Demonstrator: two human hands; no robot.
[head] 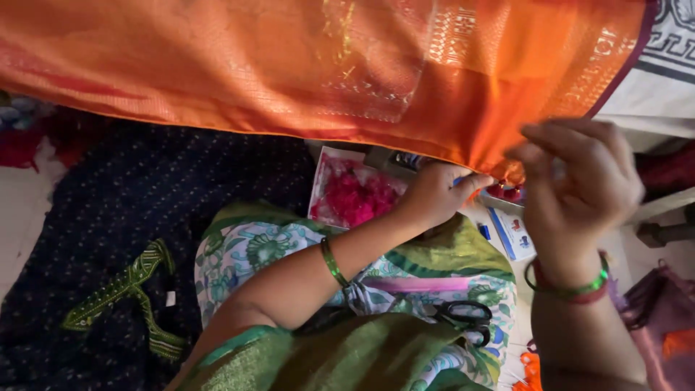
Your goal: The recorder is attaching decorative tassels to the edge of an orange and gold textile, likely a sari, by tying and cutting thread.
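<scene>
One orange cloth (pixel 304 65), woven with gold patterns, is stretched across the top of the view and is gathered into a bunch at its lower right edge. There it is held by two hands. The left hand (pixel 434 192) is closed on the bunched edge, the thumb and fingers (pixel 474 181) pinched shut around the fabric. The right hand (pixel 579 181) is raised just beside it, its fingers curled loosely toward the same gathered edge; whether cloth is actually pinched by them cannot be told. One green bangle (pixel 331 262) is worn on the left forearm, and green and red bangles (pixel 572 289) are seen on the right wrist.

One pair of black-handled scissors (pixel 463 317) is laid on the lap, on a garment (pixel 260 250) printed in green and white. One open box (pixel 352 192) of pink tufts is placed below the cloth, near the left hand, and one small white and blue packet (pixel 510 233) is lying under the right hand. One dark dotted cloth (pixel 123 217) with a green embroidered strip (pixel 130 289) is spread over the pale floor (pixel 18 217) at left. No tabletop is involved; the work is done seated at floor level.
</scene>
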